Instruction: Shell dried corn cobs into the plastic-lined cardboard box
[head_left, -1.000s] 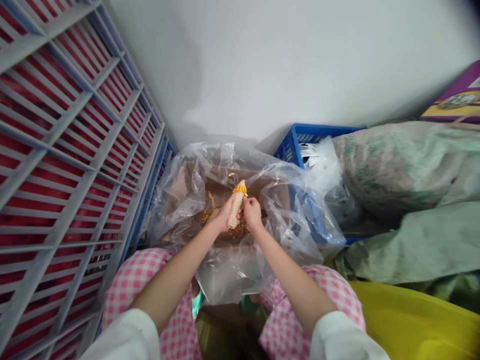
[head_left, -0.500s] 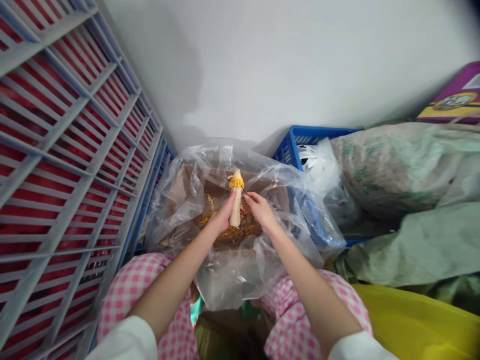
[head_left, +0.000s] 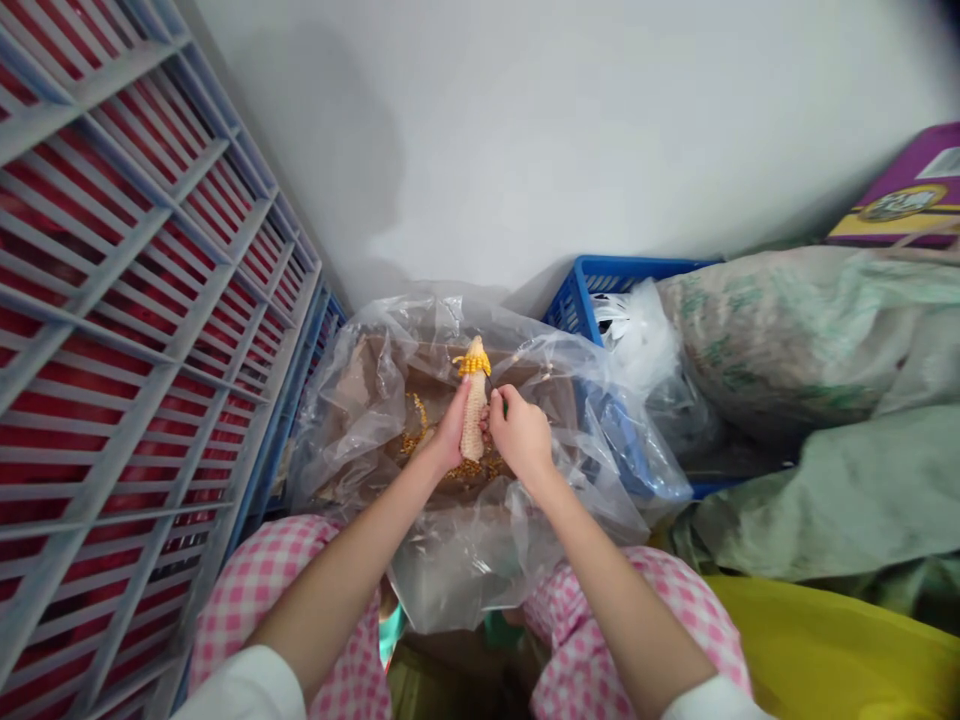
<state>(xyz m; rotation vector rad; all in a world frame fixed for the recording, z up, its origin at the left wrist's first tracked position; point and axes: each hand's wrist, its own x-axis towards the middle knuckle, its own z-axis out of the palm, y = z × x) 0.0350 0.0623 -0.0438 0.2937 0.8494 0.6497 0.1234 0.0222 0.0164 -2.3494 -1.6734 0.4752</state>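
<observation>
A plain white wall [head_left: 562, 130] fills the top of the view. Down the left side runs a tall grey slatted rack [head_left: 112, 300] with red showing behind the bars. On the right a bulky woven sack [head_left: 810, 330] lies on its side. It has faded green print that is too blurred to read. A pale green bag [head_left: 847, 490] lies just below it. A yellow tub [head_left: 840, 640] takes up the lower right corner.

In the middle is a clear plastic bag [head_left: 465, 550], spread open and lining a brown cardboard box [head_left: 360, 375]. The box sits in front of the person's knees, which are in pink checked trousers [head_left: 285, 580]. Behind and to the right stands a blue crate [head_left: 600, 275] holding a crumpled white bag [head_left: 637, 330]. At the top right edge is a purple box [head_left: 911, 195] with a yellow oval label, and its writing cannot be read.

Both bare forearms reach out from white sleeves and meet over the open box. The left hand [head_left: 452, 435] is wrapped round the lower part of a corn cob [head_left: 474, 410] and holds it upright above the lined box. The cob is mostly stripped and pale, with only a ring of yellow kernels [head_left: 472, 365] left near its tip. The right hand [head_left: 519, 435] is curled closed against the cob's right side, with its thumb pressed onto the cob just below that ring. Loose kernels [head_left: 420, 440] lie scattered on the plastic inside the box, under and beside the hands.
</observation>
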